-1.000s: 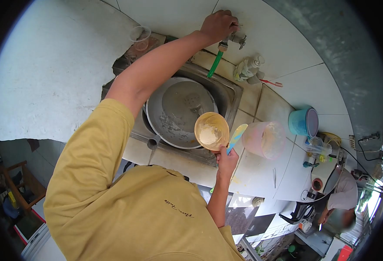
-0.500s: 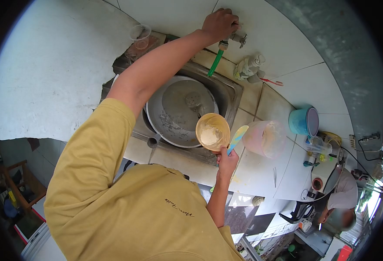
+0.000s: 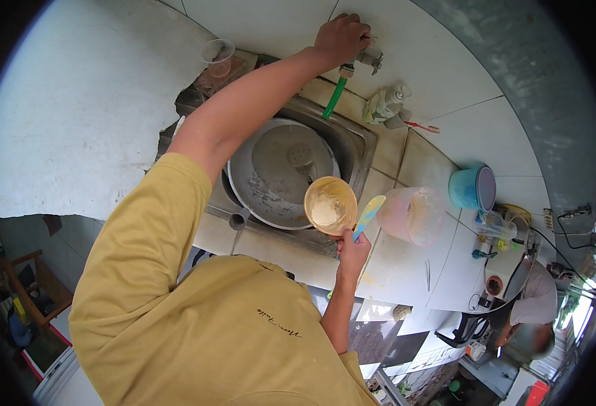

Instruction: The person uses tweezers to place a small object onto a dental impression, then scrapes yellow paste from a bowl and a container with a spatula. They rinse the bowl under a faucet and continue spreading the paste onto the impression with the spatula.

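My left hand (image 3: 342, 39) is closed on the tap (image 3: 367, 55) on the tiled wall, its fingers wrapped over the top part. A green hose (image 3: 335, 99) hangs from the tap's spout over the sink. My right hand (image 3: 354, 249) grips a small orange bowl (image 3: 329, 206) by its rim, with pale residue inside, together with a blue and yellow handled utensil (image 3: 369, 216). Below the bowl, in the metal sink (image 3: 361, 145), sits a large round grey pan (image 3: 281, 174) with liquid in it.
A pink container (image 3: 411, 215) and a blue tub (image 3: 472, 188) stand on the counter at the right. Behind the sink are a bottle (image 3: 387, 103) and a red toothbrush (image 3: 422, 126). A clear cup (image 3: 218, 52) is at the back left. Another person (image 3: 536, 298) is at the far right.
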### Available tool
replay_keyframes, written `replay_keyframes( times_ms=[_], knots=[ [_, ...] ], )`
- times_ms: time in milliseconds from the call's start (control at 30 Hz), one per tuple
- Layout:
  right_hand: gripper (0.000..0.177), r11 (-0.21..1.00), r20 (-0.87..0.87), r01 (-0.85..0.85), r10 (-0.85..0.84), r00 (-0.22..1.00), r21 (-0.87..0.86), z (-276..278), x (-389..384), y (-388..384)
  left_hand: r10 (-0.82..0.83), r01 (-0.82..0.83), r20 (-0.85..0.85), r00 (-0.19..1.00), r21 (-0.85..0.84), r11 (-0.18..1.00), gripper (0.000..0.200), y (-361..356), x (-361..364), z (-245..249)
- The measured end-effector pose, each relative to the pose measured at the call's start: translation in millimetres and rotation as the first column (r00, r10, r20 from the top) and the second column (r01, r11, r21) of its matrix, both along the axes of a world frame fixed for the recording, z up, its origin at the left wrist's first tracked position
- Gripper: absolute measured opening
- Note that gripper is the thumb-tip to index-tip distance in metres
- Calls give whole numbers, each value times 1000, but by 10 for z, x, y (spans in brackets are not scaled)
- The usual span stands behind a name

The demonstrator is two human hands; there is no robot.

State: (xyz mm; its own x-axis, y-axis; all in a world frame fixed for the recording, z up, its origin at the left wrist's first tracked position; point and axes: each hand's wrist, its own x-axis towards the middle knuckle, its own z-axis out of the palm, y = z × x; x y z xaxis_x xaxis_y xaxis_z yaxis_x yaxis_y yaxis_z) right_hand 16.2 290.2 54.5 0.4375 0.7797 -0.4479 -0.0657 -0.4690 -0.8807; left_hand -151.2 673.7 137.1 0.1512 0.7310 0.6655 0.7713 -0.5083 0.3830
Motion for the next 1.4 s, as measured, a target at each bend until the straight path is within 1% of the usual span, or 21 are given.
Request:
replay_keyframes(
  times_ms=[167,300,367,500,700,800,900,967,1000,1067,1100,1133,1167,1200,1233,1300,1367,1400],
  knots=[
    [15,1000,-4,1,-1,1000,-5,-23,12,-4,3,-3,8,1000,17,1000,17,13,9,-17],
    [14,1000,-19,6,-6,1000,-6,9,-3,-1,11,-11,-5,1000,-3,1000,18,4,11,-9],
    [14,1000,-16,3,-4,1000,-7,24,-12,4,15,-14,-4,1000,32,999,19,15,14,-22],
    [14,1000,-25,0,0,1000,8,4,-3,0,16,-16,-5,1000,40,999,19,13,8,-21],
    [14,1000,-8,-6,6,1000,-1,-14,10,1,20,-19,-22,1000,15,1000,19,8,16,-22],
    [15,999,-7,-19,19,1000,-32,-23,-15,78,26,-26,-9,1000,38,999,18,11,31,-38],
    [15,992,-9,-127,127,992,5,-136,-77,312,-17,17,12,1000,-16,1000,20,-15,14,-65],
    [15,987,-23,-159,160,987,22,-232,-133,533,-64,55,79,995,115,992,34,-134,-3,-134],
    [15,981,-37,-189,190,981,40,-271,-166,652,-58,48,77,995,116,992,34,-237,-9,-170],
    [15,979,-43,-204,204,978,24,-326,-245,890,66,-180,347,936,306,935,41,-458,-5,-295],
    [15,978,-46,-210,210,977,3,-360,-289,1001,70,-182,341,937,308,934,41,-509,-48,-444],
    [15,976,-52,-216,215,975,-1,-401,-316,1098,90,-151,428,899,110,982,46,-571,-129,-666],
    [15,976,-47,-217,217,975,-1,-449,-322,1194,130,-99,506,852,-88,991,53,-643,-215,-862],
    [15,976,-42,-219,219,975,-3,-502,-329,1285,189,-4,615,766,-289,957,50,-727,-296,-996],
    [16,977,-31,-212,211,977,-10,-560,-332,1359,274,119,695,665,-460,880,47,-814,-374,-1124],
    [15,977,-69,-213,211,975,-20,-585,-324,1475,350,333,763,543,-578,745,43,-955,-533,-1457],
    [14,976,-106,-214,209,972,-32,-619,-328,1559,470,227,600,647,-740,633,35,-1086,-572,-1858],
    [14,979,-132,-200,194,972,-30,-634,-332,1579,477,224,597,645,-744,629,35,-1156,-576,-1900]
  ],
)
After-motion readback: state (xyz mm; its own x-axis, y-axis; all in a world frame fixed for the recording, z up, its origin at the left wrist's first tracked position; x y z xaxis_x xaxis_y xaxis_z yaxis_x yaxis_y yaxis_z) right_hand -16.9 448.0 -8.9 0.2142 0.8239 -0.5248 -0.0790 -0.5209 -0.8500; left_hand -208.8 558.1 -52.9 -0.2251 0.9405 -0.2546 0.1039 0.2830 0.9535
